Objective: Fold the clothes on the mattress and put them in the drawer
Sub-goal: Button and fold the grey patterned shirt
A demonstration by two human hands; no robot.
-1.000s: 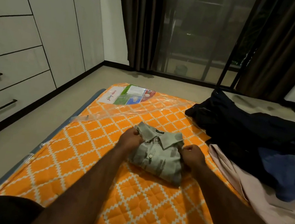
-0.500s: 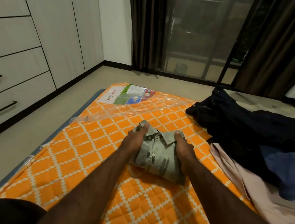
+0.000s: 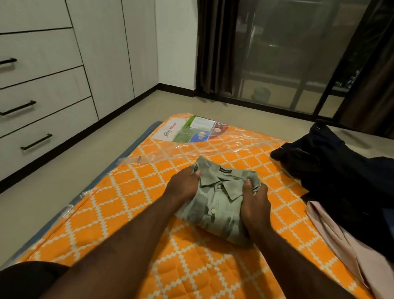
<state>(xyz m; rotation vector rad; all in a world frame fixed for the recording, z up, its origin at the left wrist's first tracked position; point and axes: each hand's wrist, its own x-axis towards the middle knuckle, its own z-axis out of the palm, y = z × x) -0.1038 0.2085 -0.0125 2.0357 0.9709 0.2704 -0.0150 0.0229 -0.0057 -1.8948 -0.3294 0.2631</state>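
The folded shirt point(image 3: 219, 201) lies near the middle of the mattress point(image 3: 200, 274), a little toward its far edge, collar up and pointing away from the person. The left hand point(image 3: 183, 185) and right hand point(image 3: 255, 201) clamp it from either side. On each, the thumb is on top beside the collar and the fingers curl round the edge of the bundle. Holding both sides at once probably keeps the tucked sleeves and layers from springing open, and it suits lifting the packet in one piece.

Along the mattress's right edge, a heap of dark clothes point(image 3: 360, 184) sits on a pink garment point(image 3: 364, 257), all unfolded, so most of the job remains. They lie well apart from the shirt, leaving bare mattress to fold on.

The drawers point(image 3: 29, 113) stand past the left edge, across a strip of floor, and all look closed. Opening one will likely need a free hand, so the shirt may have to rest on one palm.
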